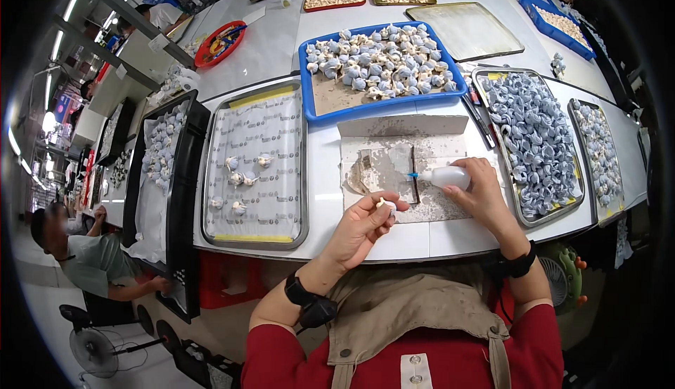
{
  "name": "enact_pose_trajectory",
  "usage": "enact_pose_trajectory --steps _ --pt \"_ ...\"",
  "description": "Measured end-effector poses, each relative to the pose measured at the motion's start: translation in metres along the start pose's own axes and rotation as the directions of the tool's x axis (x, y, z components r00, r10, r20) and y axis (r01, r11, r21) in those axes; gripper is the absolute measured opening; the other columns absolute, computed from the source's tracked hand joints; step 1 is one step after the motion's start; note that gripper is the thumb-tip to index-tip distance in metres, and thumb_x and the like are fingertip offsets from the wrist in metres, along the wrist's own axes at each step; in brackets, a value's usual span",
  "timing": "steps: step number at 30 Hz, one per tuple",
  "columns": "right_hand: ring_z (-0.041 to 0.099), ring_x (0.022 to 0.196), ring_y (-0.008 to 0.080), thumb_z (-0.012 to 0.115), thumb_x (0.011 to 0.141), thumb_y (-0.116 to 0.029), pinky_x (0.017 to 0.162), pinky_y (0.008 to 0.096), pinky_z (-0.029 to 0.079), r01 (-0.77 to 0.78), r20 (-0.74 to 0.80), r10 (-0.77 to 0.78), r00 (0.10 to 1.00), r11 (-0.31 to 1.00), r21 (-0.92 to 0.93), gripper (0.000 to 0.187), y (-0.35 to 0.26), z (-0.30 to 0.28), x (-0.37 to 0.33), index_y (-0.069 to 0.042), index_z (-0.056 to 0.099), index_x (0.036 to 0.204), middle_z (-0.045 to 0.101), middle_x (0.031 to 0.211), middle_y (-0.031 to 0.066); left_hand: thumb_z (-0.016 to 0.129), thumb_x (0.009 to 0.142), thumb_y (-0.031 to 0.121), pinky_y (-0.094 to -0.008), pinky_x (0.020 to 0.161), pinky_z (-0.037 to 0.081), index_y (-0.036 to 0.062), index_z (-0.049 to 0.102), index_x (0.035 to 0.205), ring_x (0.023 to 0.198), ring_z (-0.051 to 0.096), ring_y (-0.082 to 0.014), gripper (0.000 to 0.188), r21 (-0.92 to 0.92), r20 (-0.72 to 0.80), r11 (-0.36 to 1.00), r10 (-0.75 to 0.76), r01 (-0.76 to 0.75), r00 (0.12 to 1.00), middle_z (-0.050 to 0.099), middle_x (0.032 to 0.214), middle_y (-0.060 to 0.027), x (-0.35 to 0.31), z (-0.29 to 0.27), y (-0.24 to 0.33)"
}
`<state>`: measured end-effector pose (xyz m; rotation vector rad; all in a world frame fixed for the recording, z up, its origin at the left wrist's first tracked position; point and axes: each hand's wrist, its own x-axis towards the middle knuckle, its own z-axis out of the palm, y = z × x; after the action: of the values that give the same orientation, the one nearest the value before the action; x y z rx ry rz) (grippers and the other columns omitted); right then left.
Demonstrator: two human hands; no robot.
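My left hand (351,238) pinches a small cream-coloured figurine piece (386,205) between thumb and fingers. In my right hand (484,196) is a white squeeze bottle (450,176), lying nearly level, its thin blue nozzle pointing left. Nozzle and piece are apart. Both hands are over the near part of a stained cardboard sheet (444,146), its far edge folded up. A dark, narrow strip (415,192) stands on the cardboard by the nozzle. To the left, several small blue-and-cream figurines (239,208) rest on a paper-lined metal tray (304,206).
Beyond the cardboard, a blue tray (304,83) holds many blue-and-cream figurines. At right, a metal tray (526,219) is heaped with blue-grey shell-like pieces (531,143). A black crate (200,132) stands left; a person (105,259) sits beyond it. A red basket (223,57) lies farther back.
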<state>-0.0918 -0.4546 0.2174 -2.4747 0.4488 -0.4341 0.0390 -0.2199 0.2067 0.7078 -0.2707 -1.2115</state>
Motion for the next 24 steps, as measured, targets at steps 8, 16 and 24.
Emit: enact_pose_trajectory --steps 8,16,24 --pt "0.054 0.081 0.0300 0.079 0.067 -0.019 0.073 0.0390 0.043 -0.041 -0.028 0.045 0.999 0.992 0.123 0.039 -0.003 0.003 0.000 -0.002 0.060 0.097 0.060 0.084 0.0134 0.055 0.094 0.015 -0.0165 0.074 0.051 0.0032 0.049 0.124 0.089 0.058 -0.0096 0.033 -0.085 -0.077 0.996 -0.017 0.010 0.997 0.056 0.120 -0.0122 0.004 0.025 -0.008" --pt "0.055 0.086 0.0291 0.077 0.069 -0.022 0.078 0.0389 0.042 0.021 -0.064 -0.015 0.998 0.995 0.096 0.042 0.003 0.006 -0.001 -0.005 0.060 0.103 0.061 0.092 0.0111 0.053 0.094 0.011 -0.0189 0.080 0.055 0.0018 0.044 0.130 0.093 0.061 -0.0149 0.038 -0.173 -0.138 0.984 0.007 -0.031 0.990 0.055 0.121 -0.0141 0.004 0.024 -0.015" --pt "0.054 0.087 0.0271 0.076 0.070 -0.023 0.080 0.0367 0.040 0.006 -0.061 0.002 0.998 0.992 0.127 0.046 0.004 0.006 -0.002 -0.005 0.059 0.109 0.060 0.097 0.0100 0.051 0.094 0.007 -0.0206 0.083 0.055 0.0036 0.044 0.129 0.100 0.061 -0.0172 0.036 -0.155 -0.153 0.987 0.027 -0.051 0.988 0.054 0.123 -0.0157 0.006 0.026 -0.014"
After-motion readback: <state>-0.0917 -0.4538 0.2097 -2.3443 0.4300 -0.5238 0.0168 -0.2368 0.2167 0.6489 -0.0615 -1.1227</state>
